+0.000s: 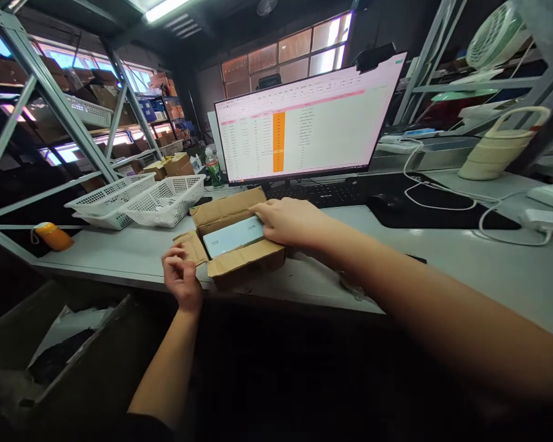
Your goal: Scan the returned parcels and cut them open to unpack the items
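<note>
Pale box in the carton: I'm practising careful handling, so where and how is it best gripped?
Probably by the long edges near the left end of the pale box, coming from above, thumb on one edge, fingers opposite. It is oblong and flat-topped, and the carton around it is open at the top; the right hand covers the box's right end.

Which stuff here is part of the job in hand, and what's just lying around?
In hand:
open cardboard box, left hand by its flap
pale oblong box inside, right hand at one end

Apparently just around:
perforated white basket
green-labelled bottle
keyboard
mouse
</note>
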A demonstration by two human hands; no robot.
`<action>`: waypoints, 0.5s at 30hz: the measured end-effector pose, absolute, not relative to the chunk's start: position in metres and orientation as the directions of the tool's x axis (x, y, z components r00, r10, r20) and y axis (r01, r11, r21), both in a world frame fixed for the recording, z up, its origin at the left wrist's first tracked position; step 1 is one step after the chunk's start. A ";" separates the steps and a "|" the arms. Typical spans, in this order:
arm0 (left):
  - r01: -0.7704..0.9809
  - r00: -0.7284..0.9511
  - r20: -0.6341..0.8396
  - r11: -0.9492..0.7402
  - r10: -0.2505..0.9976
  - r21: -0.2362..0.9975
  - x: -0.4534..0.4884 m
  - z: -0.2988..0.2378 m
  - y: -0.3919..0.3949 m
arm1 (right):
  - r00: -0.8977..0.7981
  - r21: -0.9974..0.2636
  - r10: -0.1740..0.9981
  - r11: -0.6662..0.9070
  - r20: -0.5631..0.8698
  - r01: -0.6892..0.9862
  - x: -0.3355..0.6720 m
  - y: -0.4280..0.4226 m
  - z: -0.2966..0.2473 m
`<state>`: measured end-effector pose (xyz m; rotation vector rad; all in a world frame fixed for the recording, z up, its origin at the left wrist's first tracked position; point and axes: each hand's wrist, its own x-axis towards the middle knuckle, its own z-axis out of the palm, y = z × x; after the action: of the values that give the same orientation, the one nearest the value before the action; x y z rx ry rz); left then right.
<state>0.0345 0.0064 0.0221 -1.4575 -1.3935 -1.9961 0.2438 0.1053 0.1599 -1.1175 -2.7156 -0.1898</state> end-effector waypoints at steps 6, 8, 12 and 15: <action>0.685 -0.445 0.766 -0.374 0.464 0.625 0.018 -0.014 0.004 | -0.544 -0.189 0.767 0.622 0.340 0.759 0.258 0.128 0.164; 0.588 -0.433 0.710 -0.423 0.555 0.689 0.016 -0.014 0.010 | -0.467 -0.449 0.818 0.574 0.335 0.685 0.270 0.146 0.158; 0.362 -0.308 0.454 -0.338 0.836 0.869 0.016 -0.021 0.024 | -0.457 -0.826 0.889 0.270 0.018 0.495 0.300 0.170 0.140; 0.348 -0.356 0.403 -0.281 0.844 0.895 0.021 -0.030 0.026 | -0.449 -0.751 0.881 0.395 0.146 0.530 0.311 0.169 0.146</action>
<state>0.0206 0.0258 -0.0297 -1.9225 -2.0475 -2.1834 0.3112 0.1687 0.1465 -1.2030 -2.1210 0.8612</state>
